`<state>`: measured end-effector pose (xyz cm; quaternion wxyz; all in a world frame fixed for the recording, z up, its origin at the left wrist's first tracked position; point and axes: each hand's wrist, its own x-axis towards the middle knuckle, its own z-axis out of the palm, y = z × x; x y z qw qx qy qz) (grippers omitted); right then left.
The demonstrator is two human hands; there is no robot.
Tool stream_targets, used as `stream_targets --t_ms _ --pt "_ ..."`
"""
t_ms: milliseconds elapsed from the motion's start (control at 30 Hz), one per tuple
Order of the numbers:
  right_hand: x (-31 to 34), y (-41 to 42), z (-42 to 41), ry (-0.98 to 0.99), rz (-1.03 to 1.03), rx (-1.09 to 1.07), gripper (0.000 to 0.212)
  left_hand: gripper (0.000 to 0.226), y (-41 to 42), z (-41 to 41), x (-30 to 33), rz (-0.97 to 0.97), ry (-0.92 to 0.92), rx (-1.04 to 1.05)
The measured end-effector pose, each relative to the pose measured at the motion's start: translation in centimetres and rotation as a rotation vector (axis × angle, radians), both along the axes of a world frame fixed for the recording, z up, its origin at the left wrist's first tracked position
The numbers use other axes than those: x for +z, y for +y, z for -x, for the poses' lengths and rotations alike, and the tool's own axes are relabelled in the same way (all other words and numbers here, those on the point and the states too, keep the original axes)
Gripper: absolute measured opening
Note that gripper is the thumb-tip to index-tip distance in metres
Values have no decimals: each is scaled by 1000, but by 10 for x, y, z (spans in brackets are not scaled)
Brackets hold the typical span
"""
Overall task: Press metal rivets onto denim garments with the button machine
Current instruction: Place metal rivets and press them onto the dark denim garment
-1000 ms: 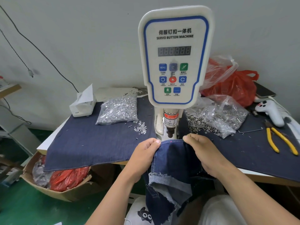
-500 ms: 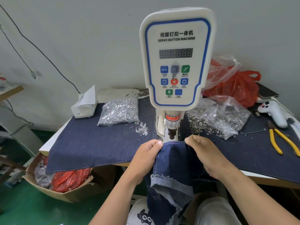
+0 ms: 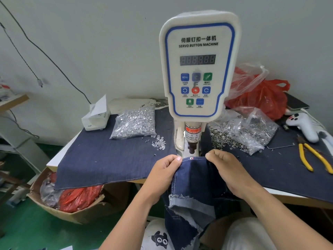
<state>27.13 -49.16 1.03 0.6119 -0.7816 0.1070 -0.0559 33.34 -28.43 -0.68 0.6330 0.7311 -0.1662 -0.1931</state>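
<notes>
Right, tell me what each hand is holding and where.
Both grip the denim garment at its top edge under the press head: left hand at the left corner, right hand at the right.

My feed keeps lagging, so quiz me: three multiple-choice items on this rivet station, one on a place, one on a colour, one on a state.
1. The tissue box sits where?
A. Left of the machine
B. Right of the machine
C. On the floor

2. The pliers have handles of which colour?
A. Blue
B. Yellow
C. Green

3. The denim garment is:
A. Lying untouched
B. Held by one hand
C. Gripped by both hands

Answers: 1 A, it stands beside the rivet bag. 2 B, both handles are yellow. 3 C, left hand and right hand pinch its top edge.
</notes>
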Motion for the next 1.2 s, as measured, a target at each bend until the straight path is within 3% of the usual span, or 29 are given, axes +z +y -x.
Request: stream_targets --t_ms 133,267,333,467,600,733,833,867,967,1067,1133,1200 --pt "12 -7 12 -28 107 130 29 25 9 9 2 94 108 -12" --pt "17 -13 30 -21 66 257 20 25 23 25 9 204 177 -112" --pt "17 -14 35 -11 73 257 7 23 26 32 12 255 158 -156" --pt "23 -13 43 142 334 415 21 21 29 43 19 248 30 -237" --pt "32 -13 49 187 446 433 15 21 33 49 23 273 9 -232" --pt "27 -8 56 149 425 265 40 29 38 48 23 393 59 -176" --pt "25 -2 60 227 348 380 58 32 41 49 21 446 96 -166" --pt "26 -1 62 232 250 405 59 33 42 50 20 437 102 -179" --pt "33 -1 62 151 26 384 32 44 46 51 25 317 130 -226" --pt "41 7 57 116 127 454 18 60 40 52 33 72 151 -393" --pt "45 13 53 114 211 483 18 45 29 55 37 -94 34 -475" --pt "47 12 50 124 213 490 15 18 22 57 40 -106 -28 -443"
